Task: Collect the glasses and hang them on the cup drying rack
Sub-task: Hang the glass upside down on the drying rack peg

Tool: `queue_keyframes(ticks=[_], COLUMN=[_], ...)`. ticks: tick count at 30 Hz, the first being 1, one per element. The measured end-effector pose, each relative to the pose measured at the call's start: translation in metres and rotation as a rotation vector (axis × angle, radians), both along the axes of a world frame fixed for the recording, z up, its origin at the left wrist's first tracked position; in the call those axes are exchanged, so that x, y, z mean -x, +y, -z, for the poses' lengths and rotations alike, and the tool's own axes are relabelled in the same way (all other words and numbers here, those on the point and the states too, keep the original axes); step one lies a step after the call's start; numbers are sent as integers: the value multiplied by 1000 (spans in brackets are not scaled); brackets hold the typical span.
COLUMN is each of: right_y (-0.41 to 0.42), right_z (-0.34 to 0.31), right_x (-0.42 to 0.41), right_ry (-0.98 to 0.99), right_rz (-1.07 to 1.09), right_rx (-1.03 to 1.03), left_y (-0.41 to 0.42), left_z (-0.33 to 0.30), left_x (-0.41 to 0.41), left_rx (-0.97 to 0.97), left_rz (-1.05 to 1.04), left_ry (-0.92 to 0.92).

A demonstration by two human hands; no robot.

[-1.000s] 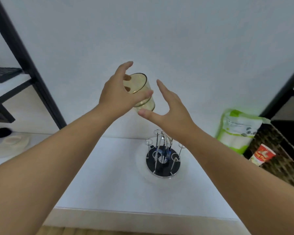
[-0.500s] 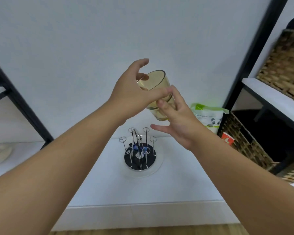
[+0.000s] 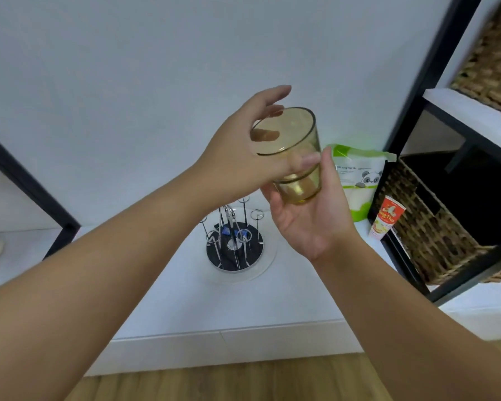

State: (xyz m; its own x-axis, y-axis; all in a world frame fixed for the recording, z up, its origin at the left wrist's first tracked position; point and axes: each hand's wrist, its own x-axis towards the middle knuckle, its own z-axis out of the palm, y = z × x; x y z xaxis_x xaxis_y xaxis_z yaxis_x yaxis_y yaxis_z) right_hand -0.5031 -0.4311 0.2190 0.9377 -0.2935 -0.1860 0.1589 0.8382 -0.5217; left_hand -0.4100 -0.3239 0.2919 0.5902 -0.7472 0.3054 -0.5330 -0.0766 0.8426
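Note:
An amber see-through glass [image 3: 294, 146] is held in the air, mouth tilted toward me, above and to the right of the cup drying rack [image 3: 234, 241]. My left hand [image 3: 243, 157] wraps the glass from the left, thumb across its front. My right hand [image 3: 310, 218] cups the glass's base from below, thumb up along its right side. The rack has a round black base with several thin chrome prongs ending in loops, standing on a white ledge [image 3: 171, 299]. No glass hangs on it.
A green-and-white pouch with a panda [image 3: 359, 180] and a red-orange paper cup [image 3: 386, 221] stand right of the rack. A black-framed shelf [image 3: 417, 88] holds wicker baskets [image 3: 434, 235] at right. Another black frame post [image 3: 26, 186] slants at left. Wooden floor lies below the ledge.
The view has swung right and closer to the shelf. My right hand moved under the glass and now cups its base; my left hand has kept hold of the glass throughout.

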Motion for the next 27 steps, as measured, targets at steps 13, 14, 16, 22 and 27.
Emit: queue_keyframes(ticks=[13,14,16,22,27], right_y=[-7,-8,-11,-26,-40], right_z=[57,64,77,112,122], right_x=[-3,-3,-2,2,2], right_ry=[268,306,379,514,629], right_rz=[159,175,202,163,176], right_rx=[57,69,105,252,644], left_y=[73,77,82,74,65], left_z=[180,193,211,243,249], left_x=[-102,-105,-108,-104,-106], left_rx=[-475,-512,-557,-535,-505], left_rz=[-382,-370,-344,-321,-352], left_ry=[-60,-96,-131,-150,-80])
